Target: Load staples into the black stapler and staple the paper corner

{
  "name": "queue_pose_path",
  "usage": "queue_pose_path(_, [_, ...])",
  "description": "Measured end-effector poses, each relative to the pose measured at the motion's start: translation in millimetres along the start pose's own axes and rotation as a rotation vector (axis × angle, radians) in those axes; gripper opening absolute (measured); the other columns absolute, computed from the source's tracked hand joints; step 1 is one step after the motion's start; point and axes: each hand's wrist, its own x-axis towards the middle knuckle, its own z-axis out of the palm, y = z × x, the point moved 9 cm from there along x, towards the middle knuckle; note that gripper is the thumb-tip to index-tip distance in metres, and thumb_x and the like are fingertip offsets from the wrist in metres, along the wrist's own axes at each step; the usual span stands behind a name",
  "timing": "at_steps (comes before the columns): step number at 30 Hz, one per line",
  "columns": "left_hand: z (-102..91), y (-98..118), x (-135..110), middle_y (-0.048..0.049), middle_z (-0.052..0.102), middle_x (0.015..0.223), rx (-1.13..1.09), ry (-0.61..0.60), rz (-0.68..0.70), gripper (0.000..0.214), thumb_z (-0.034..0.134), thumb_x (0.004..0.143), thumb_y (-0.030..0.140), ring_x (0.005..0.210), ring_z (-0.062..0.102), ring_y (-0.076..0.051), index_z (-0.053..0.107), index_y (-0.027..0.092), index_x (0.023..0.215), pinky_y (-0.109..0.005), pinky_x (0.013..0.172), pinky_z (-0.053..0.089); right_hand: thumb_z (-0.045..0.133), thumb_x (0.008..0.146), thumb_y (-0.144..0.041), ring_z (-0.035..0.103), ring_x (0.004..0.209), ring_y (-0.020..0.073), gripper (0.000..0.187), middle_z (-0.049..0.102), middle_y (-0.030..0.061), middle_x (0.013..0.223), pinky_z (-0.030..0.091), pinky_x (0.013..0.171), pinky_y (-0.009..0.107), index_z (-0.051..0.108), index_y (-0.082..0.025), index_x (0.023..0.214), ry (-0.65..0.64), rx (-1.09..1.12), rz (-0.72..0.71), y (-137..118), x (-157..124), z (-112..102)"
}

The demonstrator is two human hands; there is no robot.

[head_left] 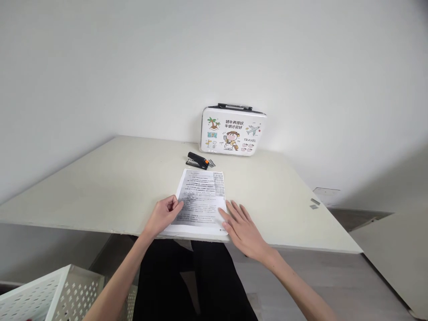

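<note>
Printed sheets of paper [197, 200] lie near the front edge of the table, their text in dark lines. At the left edge of the paper, my left hand [163, 215] is closed with its fingers curled and its thumb against the sheet; the fingertips are partly hidden. My right hand [243, 227] lies flat with fingers spread, partly on the lower right edge of the paper and partly on the table. Just beyond the paper's top edge sits a black stapler [197, 160] with an orange part. Small grey staple strips [211, 163] rest beside its right end.
A white case [234, 133] with cartoon prints leans against the wall at the back of the table [110, 191]. Two grey staple strips [314, 204] lie near the table's right edge. A white perforated basket [78, 290] stands below at the left.
</note>
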Motion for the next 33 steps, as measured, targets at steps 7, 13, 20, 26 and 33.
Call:
queue_pose_path(7, [-4.6, -2.5, -0.7, 0.0062, 0.029, 0.062, -0.046, 0.051, 0.014, 0.046, 0.063, 0.09, 0.049, 0.057, 0.029, -0.012, 0.032, 0.023, 0.068, -0.025, 0.054, 0.025, 0.033, 0.112, -0.053, 0.028, 0.162, 0.0261, 0.057, 0.032, 0.0043, 0.174, 0.028, 0.132, 0.052, 0.044, -0.03, 0.162, 0.083, 0.164, -0.001, 25.8, 26.0, -18.1])
queue_pose_path(13, [-10.1, -7.9, -1.5, 0.006, 0.029, 0.063, -0.08, 0.096, 0.006, 0.046, 0.064, 0.089, 0.048, 0.057, 0.029, -0.012, 0.032, 0.023, 0.067, -0.025, 0.054, 0.026, 0.052, 0.103, -0.038, 0.062, 0.132, 0.0294, 0.038, 0.068, 0.0132, 0.14, 0.049, 0.116, 0.05, 0.065, -0.022, 0.136, 0.345, 0.161, -0.059, 53.6, 123.7, -56.9])
queue_pose_path(20, [-8.3, -11.5, -3.4, 0.0063, 0.029, 0.062, -0.11, 0.1, -0.009, 0.047, 0.063, 0.091, 0.049, 0.056, 0.029, -0.011, 0.031, 0.023, 0.068, -0.025, 0.053, 0.026, 0.067, 0.095, -0.03, 0.064, 0.128, 0.0286, 0.045, 0.07, 0.0147, 0.137, 0.048, 0.113, 0.045, 0.062, -0.016, 0.138, 0.335, 0.141, -0.028, 47.4, 242.3, -57.0])
queue_pose_path(26, [-6.3, -14.0, -4.3, 0.0067, 0.027, 0.06, -0.112, 0.084, -0.043, 0.047, 0.062, 0.091, 0.048, 0.054, 0.028, -0.011, 0.03, 0.024, 0.068, -0.026, 0.053, 0.025, 0.077, 0.089, -0.025, 0.065, 0.124, 0.0339, 0.042, 0.074, 0.0164, 0.13, 0.047, 0.111, 0.049, 0.069, -0.016, 0.129, 0.293, 0.108, 0.069, 39.3, 288.5, -35.8])
queue_pose_path(33, [-7.5, -16.0, -6.6, 0.0067, 0.028, 0.061, -0.102, 0.079, -0.037, 0.045, 0.06, 0.093, 0.047, 0.056, 0.028, -0.011, 0.03, 0.024, 0.069, -0.026, 0.054, 0.026, 0.069, 0.091, -0.019, 0.074, 0.111, 0.0262, 0.028, 0.08, 0.0097, 0.12, 0.055, 0.105, 0.043, 0.074, -0.019, 0.119, 0.323, 0.231, 0.069, 37.8, 274.0, -53.0])
